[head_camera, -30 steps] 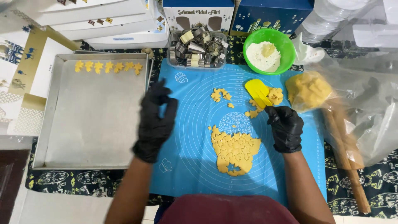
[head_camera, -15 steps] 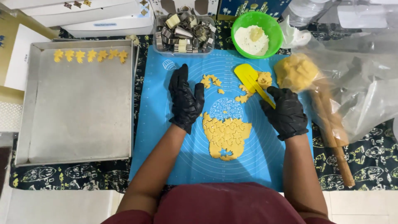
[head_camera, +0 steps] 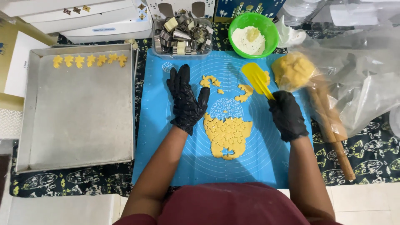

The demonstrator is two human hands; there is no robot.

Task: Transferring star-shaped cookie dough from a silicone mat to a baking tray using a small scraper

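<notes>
R hand (head_camera: 287,116), black glove, grip closed round the handle of a yellow spatula (head_camera: 257,78); handle end hidden in the fist. Spatula's long axis runs diagonal, blade pointing up-left, away from the person, blade flat on the blue silicone mat (head_camera: 166,146) beside loose dough scraps (head_camera: 244,92). L hand (head_camera: 186,101), also gloved, grip fully open, fingers spread and flat on the mat, holding nothing, just left of the rolled dough sheet (head_camera: 227,134). Sheet lies mid-mat between the hands, star shapes cut into it, upper part already lifted away.

Surface: dark patterned cloth under the mat, pale floor tile at the near edge. Metal baking tray (head_camera: 79,121) left of mat w/ a row of cut cookies (head_camera: 89,60) along its far edge. Far side: clear tub of metal cutters (head_camera: 182,35), green bowl (head_camera: 271,39) w/ flour. Right: dough ball (head_camera: 293,71) in plastic wrap, wooden rolling pin (head_camera: 333,133) under crumpled plastic, close by the R wrist. White boxes at back-left.
</notes>
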